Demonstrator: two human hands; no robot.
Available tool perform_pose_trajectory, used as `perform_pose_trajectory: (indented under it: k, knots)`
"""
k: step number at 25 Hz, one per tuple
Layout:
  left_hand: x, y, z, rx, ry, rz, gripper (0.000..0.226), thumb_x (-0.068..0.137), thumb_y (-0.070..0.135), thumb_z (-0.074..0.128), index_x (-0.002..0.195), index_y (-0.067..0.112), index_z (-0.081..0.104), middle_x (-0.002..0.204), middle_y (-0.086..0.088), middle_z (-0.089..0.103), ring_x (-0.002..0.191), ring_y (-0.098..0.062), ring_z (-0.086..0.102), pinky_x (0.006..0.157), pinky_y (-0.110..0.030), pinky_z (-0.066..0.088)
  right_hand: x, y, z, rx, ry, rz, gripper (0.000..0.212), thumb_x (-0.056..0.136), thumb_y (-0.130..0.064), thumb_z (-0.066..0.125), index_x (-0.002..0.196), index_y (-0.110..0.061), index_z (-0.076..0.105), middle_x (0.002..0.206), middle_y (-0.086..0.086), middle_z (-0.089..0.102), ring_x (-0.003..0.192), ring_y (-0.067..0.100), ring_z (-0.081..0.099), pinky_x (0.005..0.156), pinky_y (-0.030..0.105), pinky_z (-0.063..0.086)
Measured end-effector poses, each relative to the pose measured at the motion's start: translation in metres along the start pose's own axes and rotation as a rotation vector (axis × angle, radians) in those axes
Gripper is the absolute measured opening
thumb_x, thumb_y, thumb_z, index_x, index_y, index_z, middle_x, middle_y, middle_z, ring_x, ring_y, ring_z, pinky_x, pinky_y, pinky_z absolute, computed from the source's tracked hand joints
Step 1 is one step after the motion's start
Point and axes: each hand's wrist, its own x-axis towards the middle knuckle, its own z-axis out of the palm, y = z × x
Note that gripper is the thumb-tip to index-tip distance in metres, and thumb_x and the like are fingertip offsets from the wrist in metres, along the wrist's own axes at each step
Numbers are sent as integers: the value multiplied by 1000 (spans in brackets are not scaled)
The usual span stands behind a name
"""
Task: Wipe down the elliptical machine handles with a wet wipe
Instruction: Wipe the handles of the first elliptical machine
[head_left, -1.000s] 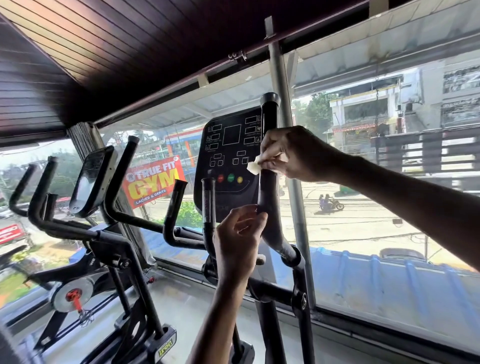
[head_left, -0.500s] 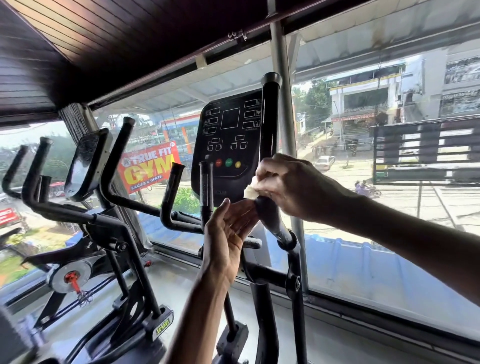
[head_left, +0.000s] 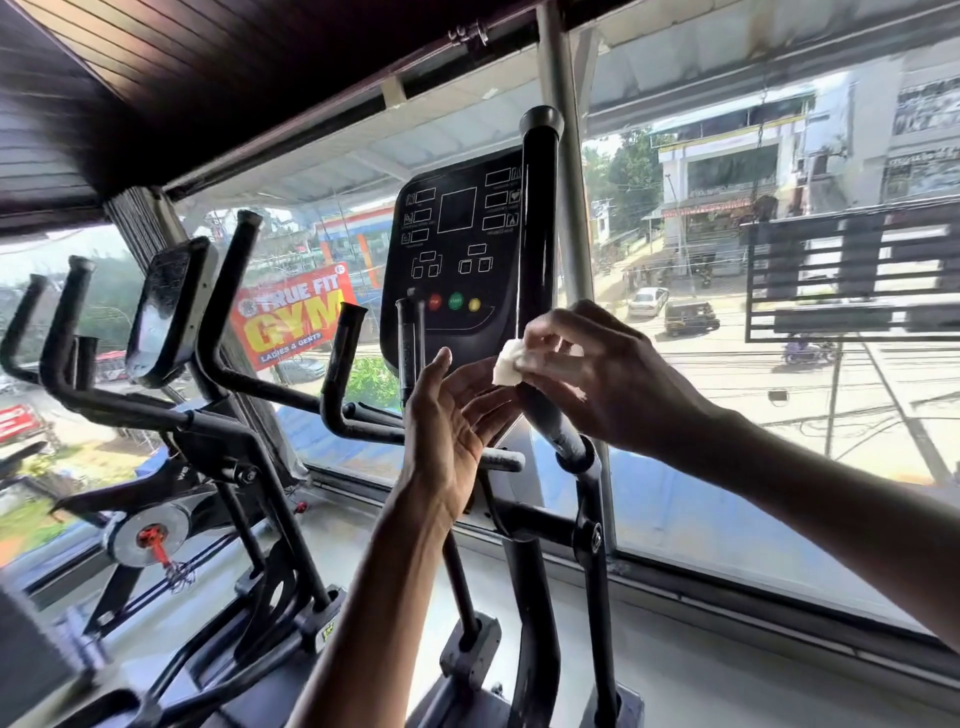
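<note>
The pale floor (head_left: 675, 670) carries the elliptical machine (head_left: 537, 623) and, left of it, another black exercise machine (head_left: 244, 452).

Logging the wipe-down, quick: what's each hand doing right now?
Left hand: open, fingers straight, holding nothing.
Right hand: pinching the wet wipe at the handle.

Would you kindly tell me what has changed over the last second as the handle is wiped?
The right hand slid the wet wipe down the elliptical handle, from level with the console buttons to below them. The left hand came off the handle and opened beside the wipe. The right hand still pinches the wipe.
</note>
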Motion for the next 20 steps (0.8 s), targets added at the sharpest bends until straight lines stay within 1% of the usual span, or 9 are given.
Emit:
perform_pose_trajectory:
  k: [2, 4, 7, 9, 12, 15, 16, 17, 20]
  knots:
    - [1, 1, 0, 50, -2, 13, 55, 103, 42, 36, 106, 1, 72, 99, -12, 76, 93, -23, 69, 93, -39, 53, -10, -4, 6, -40, -2, -27, 19, 91, -24, 71, 101, -9, 77, 106, 5, 67, 95, 14, 57, 83, 12, 42]
    - [0, 2, 2, 91, -6, 29, 54, 104, 41, 36, 107, 1, 71, 99, -11, 76, 94, -22, 69, 94, -39, 54, -21, -11, 13, -29, 101, 35, 18, 93, -23, 71, 102, -9, 77, 105, 6, 68, 90, 14, 58, 77, 15, 48]
    - [-3, 3, 7, 166, 24, 71, 44, 104, 37, 39, 96, 10, 73, 88, -3, 77, 86, -16, 70, 84, -33, 54, -36, -23, 32, -46, 271, 119, 12, 92, -15, 73, 101, -8, 77, 100, 8, 69, 80, 18, 61, 64, 25, 55]
    - [-6, 3, 12, 218, 44, 95, 37, 103, 33, 44, 87, 17, 73, 82, 2, 77, 78, -11, 69, 77, -30, 52, -48, -34, 44, -25, 337, 173, 8, 90, -12, 75, 96, -7, 78, 95, 8, 69, 78, 18, 63, 65, 24, 55]
    - [-9, 2, 16, 243, 37, 128, 31, 103, 26, 48, 86, 20, 73, 86, 3, 77, 84, -12, 70, 83, -32, 55, -70, -52, 70, 165, 413, 470, 4, 89, -10, 74, 92, -10, 76, 94, 5, 68, 81, 15, 66, 71, 26, 58]
    - [-9, 1, 16, 245, 4, 131, 26, 103, 18, 47, 97, 13, 71, 93, -2, 76, 95, -17, 68, 96, -37, 55, -77, -76, 93, 495, 493, 1005, 14, 83, -17, 77, 84, -29, 70, 91, -10, 70, 83, 13, 71, 75, 43, 60]
    - [-9, 0, 15, 246, -6, 126, 26, 103, 17, 47, 99, 12, 71, 93, -3, 76, 95, -17, 69, 98, -38, 54, -74, -83, 96, 602, 549, 1158, 16, 82, -18, 79, 84, -32, 70, 89, -12, 73, 83, 10, 72, 77, 44, 61]
    - [-8, 0, 14, 245, -12, 121, 26, 103, 17, 46, 99, 12, 72, 94, -2, 76, 95, -16, 69, 99, -39, 53, -68, -90, 94, 697, 596, 1251, 16, 82, -18, 80, 85, -31, 71, 89, -12, 75, 83, 6, 73, 79, 40, 61]
    - [-8, 0, 11, 251, -6, 117, 25, 103, 17, 48, 101, 13, 73, 100, -5, 76, 102, -19, 69, 102, -41, 52, -45, -105, 80, 865, 729, 1310, 12, 83, -17, 80, 93, -16, 74, 91, -3, 76, 85, 3, 73, 77, 18, 58]
